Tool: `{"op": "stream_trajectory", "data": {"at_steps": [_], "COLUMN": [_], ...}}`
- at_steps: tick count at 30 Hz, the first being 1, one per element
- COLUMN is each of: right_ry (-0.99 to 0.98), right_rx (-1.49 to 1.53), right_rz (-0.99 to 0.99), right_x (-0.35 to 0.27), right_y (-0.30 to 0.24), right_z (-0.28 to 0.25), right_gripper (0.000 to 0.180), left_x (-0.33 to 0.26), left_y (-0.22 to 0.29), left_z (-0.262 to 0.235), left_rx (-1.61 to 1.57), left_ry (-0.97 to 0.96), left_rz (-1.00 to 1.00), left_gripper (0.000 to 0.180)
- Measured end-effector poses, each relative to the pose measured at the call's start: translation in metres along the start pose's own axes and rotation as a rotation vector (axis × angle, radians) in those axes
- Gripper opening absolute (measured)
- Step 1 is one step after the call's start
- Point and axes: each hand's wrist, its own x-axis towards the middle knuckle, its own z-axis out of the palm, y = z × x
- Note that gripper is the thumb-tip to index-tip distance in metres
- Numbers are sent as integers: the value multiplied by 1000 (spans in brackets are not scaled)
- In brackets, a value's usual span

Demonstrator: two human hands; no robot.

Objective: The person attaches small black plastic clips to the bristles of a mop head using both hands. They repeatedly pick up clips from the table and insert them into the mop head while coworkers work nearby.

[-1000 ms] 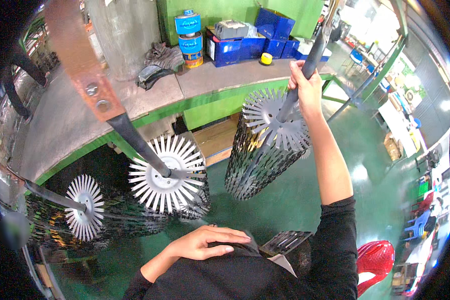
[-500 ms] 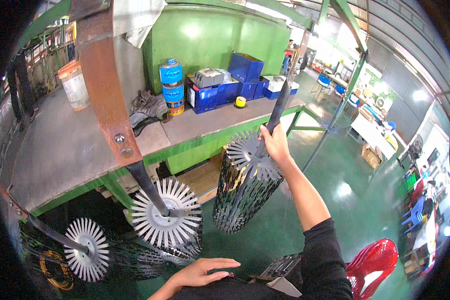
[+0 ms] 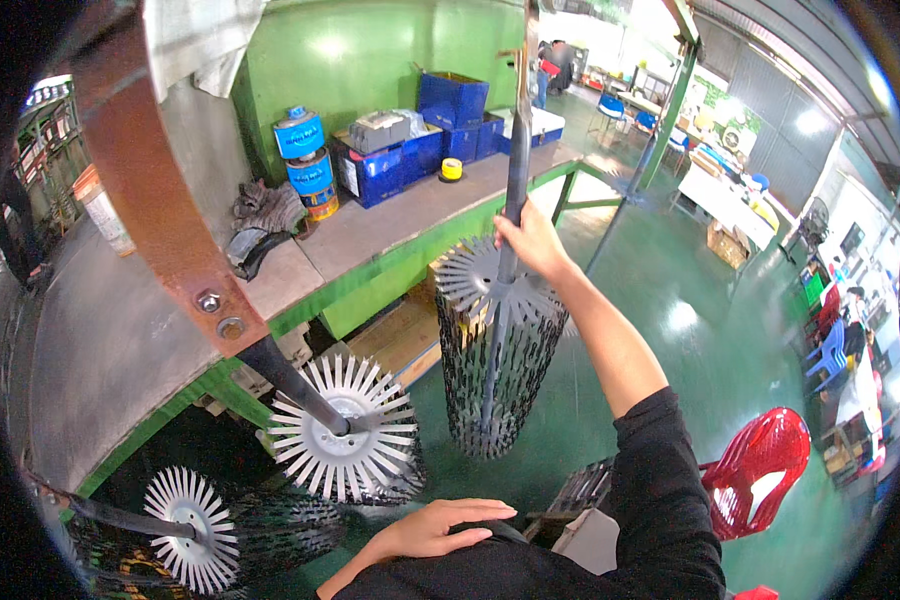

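Observation:
My right hand (image 3: 532, 240) is closed round a dark metal pole (image 3: 519, 150) that stands nearly upright. Just below this hand, the pole passes through a grey slotted disc (image 3: 460, 280). Many small dark pieces (image 3: 460, 365) hang in rows beneath its rim, forming a drum shape around the pole. Low in front of my body is my left hand (image 3: 440, 527), its fingers stretched out and nothing in it. To the left, a second slotted disc (image 3: 315, 450) sits on a slanting rod, and a third disc (image 3: 170, 540) is at the lower left.
A rusty steel bar (image 3: 160, 190) carries the second rod. Behind runs a green-framed workbench (image 3: 355, 230) with blue bins (image 3: 370, 178), stacked blue cans (image 3: 300, 135), yellow tape (image 3: 452, 168) and grey gloves (image 3: 270, 208). A red chair (image 3: 760, 470) stands at my right.
The pole in my right hand has gone from leaning to nearly upright, with its disc and hanging pieces. My left hand sits slightly further right. The whole view has shifted.

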Motion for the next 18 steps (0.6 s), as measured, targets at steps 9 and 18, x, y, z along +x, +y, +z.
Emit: {"op": "stream_trajectory", "data": {"at_steps": [9,18], "right_ry": [195,229], "right_rx": [-40,-578], "right_rz": [152,59], "right_x": [-112,-154], "right_y": [47,-124], "right_z": [-9,-205], "right_gripper": [26,37], "left_x": [-5,-8], "left_y": [-23,-10], "left_z": [1,22], "left_rx": [-81,-90], "left_ry": [-328,-514], "left_rz": [84,122], "left_gripper": [45,45]}}
